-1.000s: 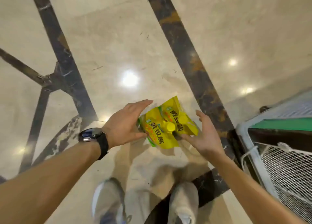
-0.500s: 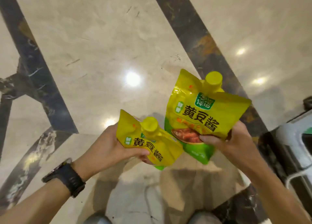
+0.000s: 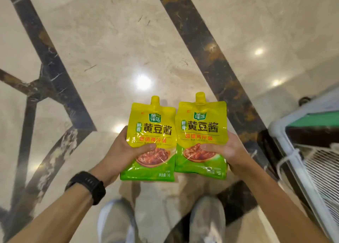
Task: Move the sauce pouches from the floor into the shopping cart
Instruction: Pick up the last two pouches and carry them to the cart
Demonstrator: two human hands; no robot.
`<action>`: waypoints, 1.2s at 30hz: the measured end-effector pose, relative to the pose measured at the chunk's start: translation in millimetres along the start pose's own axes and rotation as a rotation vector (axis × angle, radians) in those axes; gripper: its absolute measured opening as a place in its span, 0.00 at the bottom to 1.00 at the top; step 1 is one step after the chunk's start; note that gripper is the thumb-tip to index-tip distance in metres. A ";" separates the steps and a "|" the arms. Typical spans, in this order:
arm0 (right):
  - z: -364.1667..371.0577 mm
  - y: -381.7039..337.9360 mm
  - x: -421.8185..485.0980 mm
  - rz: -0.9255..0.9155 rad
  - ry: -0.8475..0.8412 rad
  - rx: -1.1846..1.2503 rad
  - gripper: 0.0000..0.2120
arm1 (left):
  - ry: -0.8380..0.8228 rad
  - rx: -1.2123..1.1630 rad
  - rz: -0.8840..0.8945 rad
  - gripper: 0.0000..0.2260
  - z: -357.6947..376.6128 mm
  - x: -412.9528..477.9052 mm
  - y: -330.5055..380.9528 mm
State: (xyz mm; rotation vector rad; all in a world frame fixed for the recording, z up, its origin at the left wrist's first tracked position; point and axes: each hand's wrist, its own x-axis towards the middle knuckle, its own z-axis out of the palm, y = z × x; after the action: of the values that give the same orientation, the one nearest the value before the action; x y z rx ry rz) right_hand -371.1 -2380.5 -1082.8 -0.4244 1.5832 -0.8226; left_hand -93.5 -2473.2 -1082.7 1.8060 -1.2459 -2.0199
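Note:
Two yellow-and-green sauce pouches with yellow spout caps are held upright side by side above the floor, labels facing me. My left hand [image 3: 122,151] grips the left pouch [image 3: 151,131] by its left edge, thumb across the front. My right hand [image 3: 226,151] grips the right pouch [image 3: 200,127] by its right edge, thumb on the front. The two pouches touch along their inner edges. The white wire shopping cart [image 3: 286,145] stands at the right edge, to the right of my right hand.
The floor is polished beige marble [image 3: 119,50] with dark inlaid bands [image 3: 207,46] and bright light reflections. My two grey shoes [image 3: 207,219] are below the pouches. A black watch [image 3: 88,186] is on my left wrist. A green panel [image 3: 317,120] shows on the cart.
Both hands picked the pouches off the floor and raised them. The pouches have turned from tilted to upright and come together side by side.

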 end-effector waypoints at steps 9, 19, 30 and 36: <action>19.0 -131.3 -281.2 0.125 0.012 0.171 0.26 | 0.058 0.078 -0.033 0.28 7.2 -263.1 155.7; 33.6 -341.6 -581.7 -0.023 0.215 0.259 0.20 | -0.103 0.089 0.104 0.32 -20.7 -531.8 346.0; 34.3 -309.5 -786.9 -0.239 0.554 0.664 0.37 | -0.659 0.300 0.259 0.39 39.8 -650.0 427.6; 22.4 -222.8 -902.8 -0.301 0.811 0.822 0.40 | -0.922 0.527 0.269 0.49 155.2 -725.5 398.4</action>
State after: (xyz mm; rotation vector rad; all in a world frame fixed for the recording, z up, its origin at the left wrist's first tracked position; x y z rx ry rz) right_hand -216.0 -1919.5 -290.0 0.3309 1.7195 -1.9375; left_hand -200.2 -2213.3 -288.8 0.6625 -2.2670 -2.5870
